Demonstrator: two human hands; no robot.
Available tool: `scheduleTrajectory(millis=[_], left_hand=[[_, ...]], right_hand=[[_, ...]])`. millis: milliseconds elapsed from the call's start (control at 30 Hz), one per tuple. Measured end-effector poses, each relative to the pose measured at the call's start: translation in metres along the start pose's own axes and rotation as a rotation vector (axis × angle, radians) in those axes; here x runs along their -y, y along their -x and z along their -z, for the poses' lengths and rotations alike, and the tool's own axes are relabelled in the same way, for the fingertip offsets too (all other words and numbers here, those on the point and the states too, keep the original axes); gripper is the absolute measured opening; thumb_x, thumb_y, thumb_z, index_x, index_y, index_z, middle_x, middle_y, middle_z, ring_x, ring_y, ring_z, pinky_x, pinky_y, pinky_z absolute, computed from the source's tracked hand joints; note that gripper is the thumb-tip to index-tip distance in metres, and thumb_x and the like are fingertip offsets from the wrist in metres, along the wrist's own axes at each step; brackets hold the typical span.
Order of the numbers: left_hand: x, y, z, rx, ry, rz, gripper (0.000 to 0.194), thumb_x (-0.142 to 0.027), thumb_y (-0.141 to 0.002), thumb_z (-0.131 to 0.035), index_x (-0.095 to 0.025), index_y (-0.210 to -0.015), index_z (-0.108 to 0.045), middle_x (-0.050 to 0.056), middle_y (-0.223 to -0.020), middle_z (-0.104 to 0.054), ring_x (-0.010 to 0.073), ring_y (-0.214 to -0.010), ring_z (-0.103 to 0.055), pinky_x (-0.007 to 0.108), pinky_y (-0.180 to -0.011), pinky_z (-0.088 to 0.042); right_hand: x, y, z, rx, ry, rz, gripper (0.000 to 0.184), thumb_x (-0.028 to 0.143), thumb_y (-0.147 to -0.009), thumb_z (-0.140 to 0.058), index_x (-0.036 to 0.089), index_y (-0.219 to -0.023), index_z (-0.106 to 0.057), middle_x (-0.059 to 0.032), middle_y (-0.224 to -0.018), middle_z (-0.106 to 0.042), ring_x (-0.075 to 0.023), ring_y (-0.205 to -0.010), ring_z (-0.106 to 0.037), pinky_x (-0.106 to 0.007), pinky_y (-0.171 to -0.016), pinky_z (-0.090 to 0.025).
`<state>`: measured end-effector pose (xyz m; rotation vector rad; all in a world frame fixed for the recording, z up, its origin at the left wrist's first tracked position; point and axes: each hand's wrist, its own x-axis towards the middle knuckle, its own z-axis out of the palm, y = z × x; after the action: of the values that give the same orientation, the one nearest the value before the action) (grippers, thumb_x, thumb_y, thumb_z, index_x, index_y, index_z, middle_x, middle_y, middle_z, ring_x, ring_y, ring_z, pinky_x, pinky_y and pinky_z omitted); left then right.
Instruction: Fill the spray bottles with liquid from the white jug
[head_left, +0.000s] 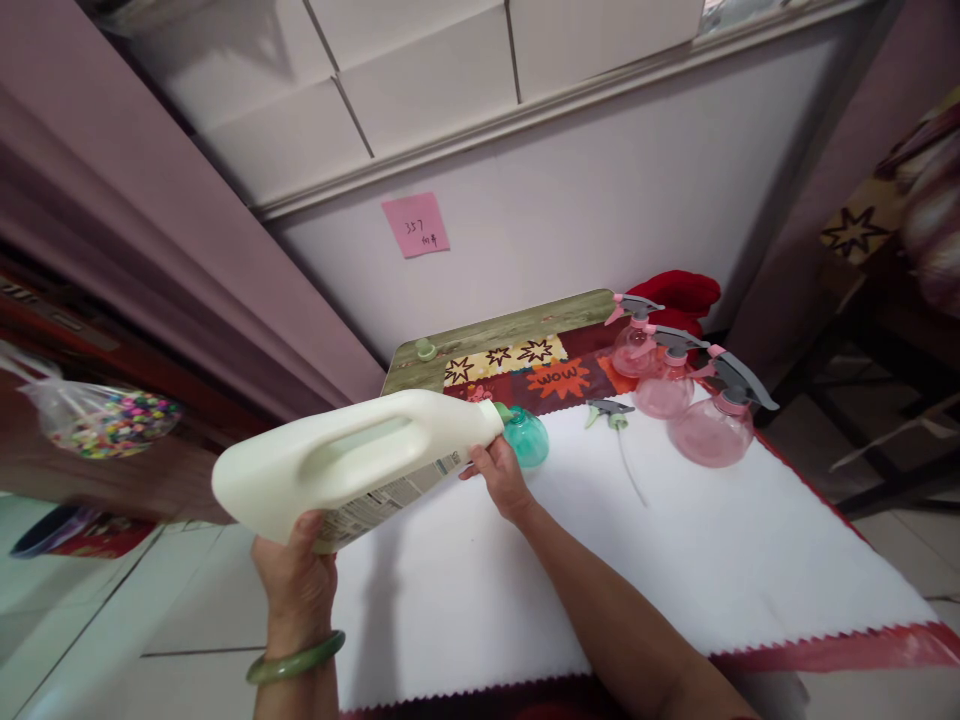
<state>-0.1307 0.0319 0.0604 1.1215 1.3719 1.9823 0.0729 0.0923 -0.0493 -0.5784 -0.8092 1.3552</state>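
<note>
Tilted jug (360, 450), green bottle (529, 440) partly hidden

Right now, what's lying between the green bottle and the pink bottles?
A green-and-grey spray top lies between the green bottle and the pink bottles. The head view shows it.

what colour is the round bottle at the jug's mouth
The bottle is translucent teal green; it shows best in the head view, the only one.
</note>
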Motion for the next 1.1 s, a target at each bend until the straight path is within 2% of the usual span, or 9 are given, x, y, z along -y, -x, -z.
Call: scheduleTrajectory(millis=[100,300,433,833,1100], left_hand=[[-0.0006,-0.0002,-0.0009,-0.014,0.02,0.006,0.048,-0.03,-0.063,-0.088,-0.019,-0.107,-0.073,0.007,-0.111,-0.076,0.0254,-0.119,-0.066,0.035,-0.099,-0.058],[-0.002,0.0003,-0.0039,-0.013,0.011,-0.015,0.046,-0.029,-0.062,-0.087,-0.018,-0.105,-0.073,0.006,-0.11,-0.076,0.027,-0.115,-0.068,0.041,-0.104,-0.056],[-0.0036,0.0013,-0.0045,-0.02,0.008,-0.007,0.043,-0.028,-0.063,-0.086,-0.018,-0.104,-0.073,0.006,-0.11,-0.076,0.0262,-0.117,-0.067,0.037,-0.101,-0.057],[-0.0009,-0.0002,-0.0014,-0.033,-0.023,0.004,0.052,-0.032,-0.061,-0.087,-0.02,-0.11,-0.072,0.007,-0.11,-0.076,0.0278,-0.116,-0.068,0.041,-0.101,-0.058],[-0.0046,0.0006,-0.0051,0.018,0.028,-0.03,0.048,-0.032,-0.061,-0.088,-0.018,-0.105,-0.073,0.008,-0.11,-0.076,0.0286,-0.113,-0.069,0.042,-0.103,-0.057]], right_hand=[[0.0011,0.0002,-0.0002,0.003,0.0,-0.004,0.056,0.054,-0.083,-0.073,0.019,-0.124,-0.058,-0.009,-0.108,-0.072,-0.0203,-0.089,-0.069,-0.027,-0.056,-0.064],[0.0,0.0001,-0.0003,0.003,-0.011,-0.001,0.056,0.054,-0.083,-0.073,0.018,-0.123,-0.057,-0.0087,-0.108,-0.072,-0.0191,-0.087,-0.069,-0.027,-0.056,-0.063],[-0.0008,-0.0001,-0.0005,-0.005,-0.012,-0.006,0.056,0.054,-0.082,-0.074,0.018,-0.122,-0.058,-0.009,-0.108,-0.071,-0.0189,-0.087,-0.068,-0.027,-0.057,-0.064],[-0.0005,-0.0002,-0.0005,-0.007,-0.016,-0.012,0.058,0.054,-0.081,-0.074,0.019,-0.124,-0.058,-0.0096,-0.11,-0.071,-0.0206,-0.09,-0.069,-0.027,-0.056,-0.064],[0.0001,-0.0002,-0.0012,-0.008,-0.011,-0.009,0.055,0.053,-0.082,-0.074,0.018,-0.122,-0.059,-0.0096,-0.11,-0.072,-0.0205,-0.089,-0.069,-0.027,-0.055,-0.064]])
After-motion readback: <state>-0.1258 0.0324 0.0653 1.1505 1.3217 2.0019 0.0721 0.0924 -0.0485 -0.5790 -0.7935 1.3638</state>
